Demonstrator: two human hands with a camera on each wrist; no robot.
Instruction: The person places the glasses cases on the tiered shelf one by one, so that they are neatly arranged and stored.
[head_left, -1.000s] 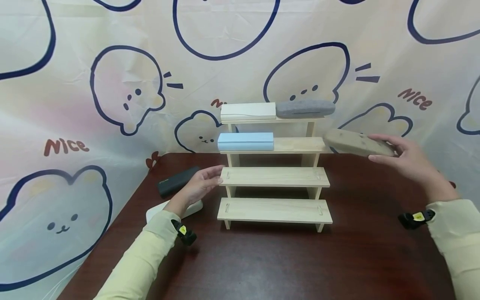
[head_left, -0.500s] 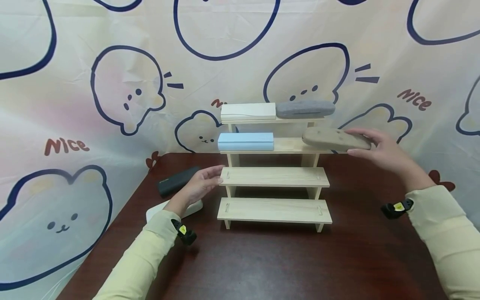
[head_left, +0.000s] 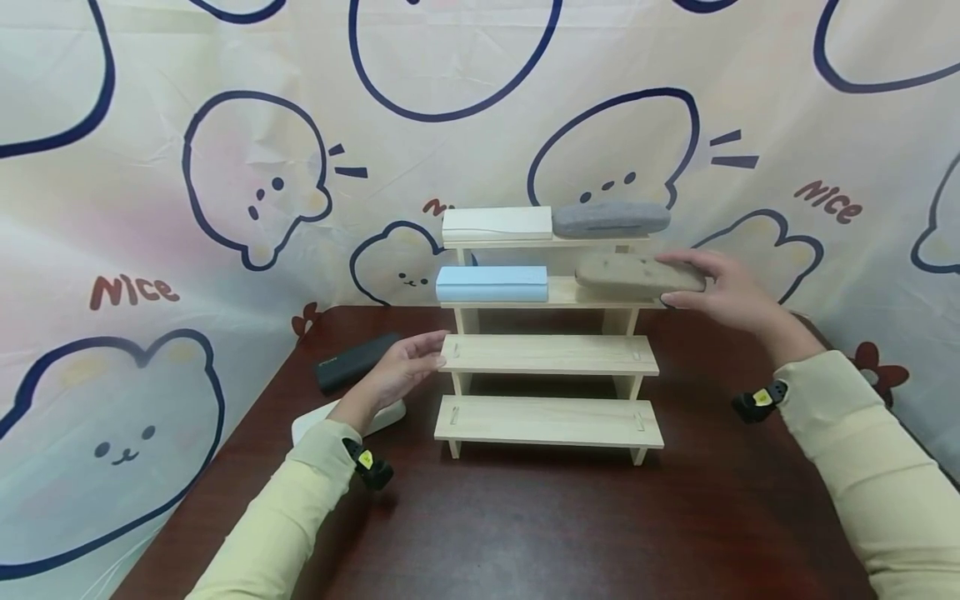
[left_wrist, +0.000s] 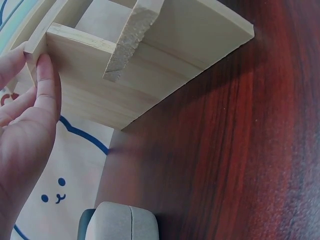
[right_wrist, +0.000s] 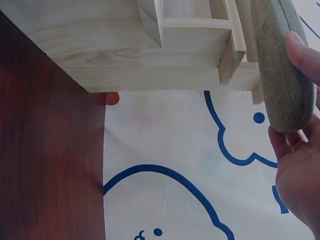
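In the head view my right hand [head_left: 723, 292] grips the right end of an olive-khaki glasses case [head_left: 630, 275], thumb below and fingers above. The case lies level over the right half of the second tier from the top of a four-step wooden display stand [head_left: 555, 354]. In the right wrist view the fabric glasses case [right_wrist: 282, 70] shows a rounded end with the thumb on its side. My left hand [head_left: 401, 371] pinches the left end of the third board down; the left wrist view shows fingers on both faces of that board.
A light blue case [head_left: 491, 284] sits left on the same tier. A white case [head_left: 497, 223] and a grey case [head_left: 611, 218] fill the top tier. Left of the stand, a dark case [head_left: 356, 362] and a white case [head_left: 386, 417] lie on the table [head_left: 525, 533].
My right hand has carried the khaki glasses case leftward, from beside the stand to over the second tier, next to the blue case. My left hand has stayed on the board.
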